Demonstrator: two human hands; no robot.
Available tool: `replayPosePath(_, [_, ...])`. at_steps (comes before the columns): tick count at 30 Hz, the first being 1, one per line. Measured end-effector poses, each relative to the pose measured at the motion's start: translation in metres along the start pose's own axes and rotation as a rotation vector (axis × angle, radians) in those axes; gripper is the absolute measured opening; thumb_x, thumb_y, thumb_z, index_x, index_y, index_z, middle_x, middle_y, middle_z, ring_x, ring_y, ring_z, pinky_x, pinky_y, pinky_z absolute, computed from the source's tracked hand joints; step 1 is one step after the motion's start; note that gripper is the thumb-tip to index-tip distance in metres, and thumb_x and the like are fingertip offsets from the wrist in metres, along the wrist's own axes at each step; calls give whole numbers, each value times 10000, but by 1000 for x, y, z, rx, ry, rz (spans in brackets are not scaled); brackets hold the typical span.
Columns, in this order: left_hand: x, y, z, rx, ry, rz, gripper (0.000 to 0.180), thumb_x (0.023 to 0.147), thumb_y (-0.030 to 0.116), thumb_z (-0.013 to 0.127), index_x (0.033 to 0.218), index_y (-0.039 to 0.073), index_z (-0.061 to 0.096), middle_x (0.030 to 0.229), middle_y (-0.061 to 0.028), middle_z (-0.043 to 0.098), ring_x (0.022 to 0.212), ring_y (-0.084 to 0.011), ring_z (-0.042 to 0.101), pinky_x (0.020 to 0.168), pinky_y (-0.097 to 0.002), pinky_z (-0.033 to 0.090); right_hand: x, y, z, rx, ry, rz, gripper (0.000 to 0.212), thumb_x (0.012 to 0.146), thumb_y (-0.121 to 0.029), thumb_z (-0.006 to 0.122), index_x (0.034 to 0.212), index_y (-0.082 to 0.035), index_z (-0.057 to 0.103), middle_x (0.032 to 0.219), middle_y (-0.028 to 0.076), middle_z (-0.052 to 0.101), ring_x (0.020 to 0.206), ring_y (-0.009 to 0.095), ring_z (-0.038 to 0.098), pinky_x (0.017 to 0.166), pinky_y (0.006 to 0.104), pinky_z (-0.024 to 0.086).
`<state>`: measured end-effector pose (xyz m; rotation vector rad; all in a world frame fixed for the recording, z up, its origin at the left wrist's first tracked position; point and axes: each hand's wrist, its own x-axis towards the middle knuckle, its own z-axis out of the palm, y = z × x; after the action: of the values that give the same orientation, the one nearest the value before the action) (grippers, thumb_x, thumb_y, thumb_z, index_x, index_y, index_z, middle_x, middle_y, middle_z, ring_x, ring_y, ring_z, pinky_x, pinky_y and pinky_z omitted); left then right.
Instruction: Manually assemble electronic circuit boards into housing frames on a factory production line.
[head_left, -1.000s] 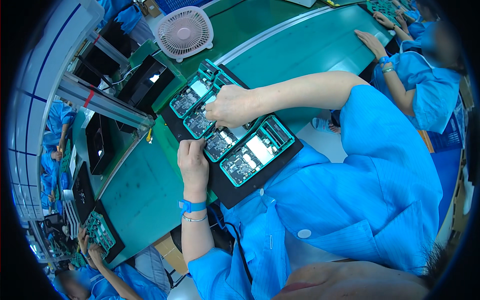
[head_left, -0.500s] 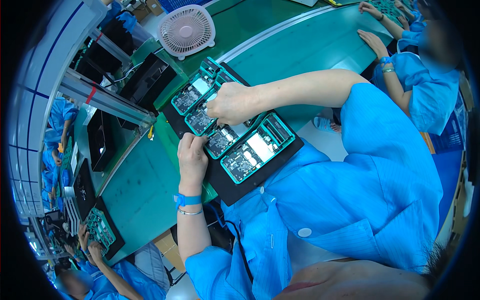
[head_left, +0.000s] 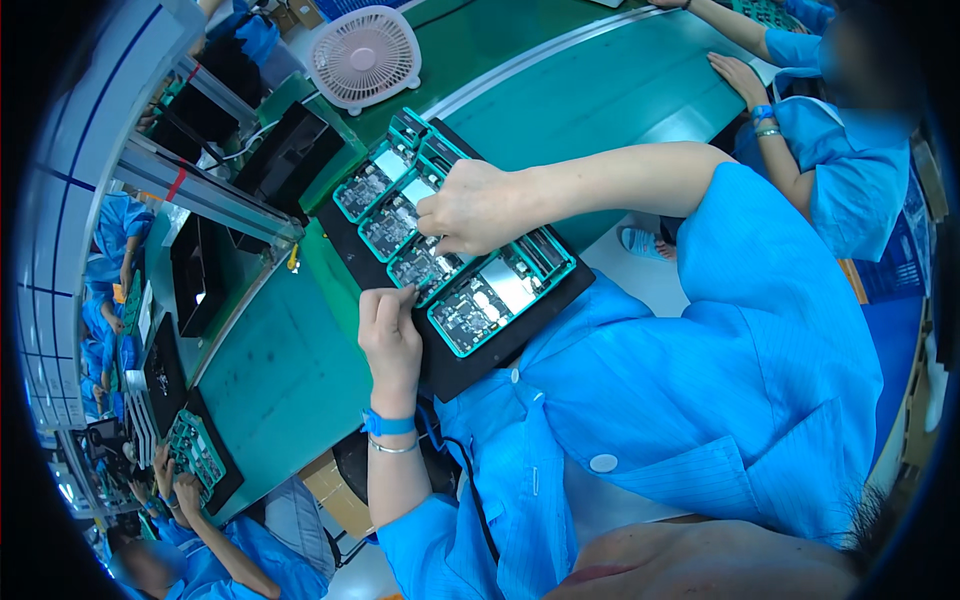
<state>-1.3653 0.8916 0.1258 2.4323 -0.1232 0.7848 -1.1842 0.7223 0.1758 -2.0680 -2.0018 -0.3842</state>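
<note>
Several teal-framed phone housings with exposed circuit boards lie in a slanting row on a black mat (head_left: 462,375). Nearest my body is one housing (head_left: 466,318) with a pale metal plate beside its board. My left hand (head_left: 390,332) is closed, its fingertips at the left edge of the adjoining housing (head_left: 422,268). Over the middle of the row, my right hand (head_left: 474,207) is bent downward with curled fingers, covering parts of the middle housings. Anything pinched in either hand is hidden or too small to make out.
The mat rests on a green workbench (head_left: 290,385). A pink fan (head_left: 364,58) stands beyond the row. A dark screen-like panel (head_left: 290,155) and metal posts are at the left. Co-workers sit at the right and lower left, the latter with another teal board tray (head_left: 197,450).
My left hand has slid a little nearer to my body along the housings. My right hand has shifted slightly toward the nearer housings. The mat appears a bit farther left in view.
</note>
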Motion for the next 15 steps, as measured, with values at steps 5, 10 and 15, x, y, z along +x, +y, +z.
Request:
replayPosePath(5, [-18, 18, 7, -39, 48, -48, 150, 830, -161, 637, 911, -36, 656, 891, -144, 595, 796, -269, 656, 678, -352, 566, -23, -14, -3, 69, -33, -11, 249, 819, -304, 741, 779, -74, 656, 796, 69, 604, 617, 288, 653, 533, 418, 502])
replayPosePath(10, [-23, 22, 8, -25, 46, -39, 169, 801, -144, 665, 911, -15, 669, 874, -133, 599, 791, -277, 640, 661, -366, 535, -26, -17, -4, 57, -43, -6, 256, 829, -316, 735, 786, -74, 662, 796, 69, 604, 619, 288, 655, 530, 418, 500])
replayPosePath(15, [-29, 15, 12, 23, 27, -18, 208, 768, -134, 673, 923, 4, 688, 874, -110, 603, 802, -275, 625, 676, -383, 504, -28, -22, -6, 66, -67, 23, 267, 837, -327, 732, 798, -71, 669, 800, 69, 608, 628, 287, 660, 530, 416, 502])
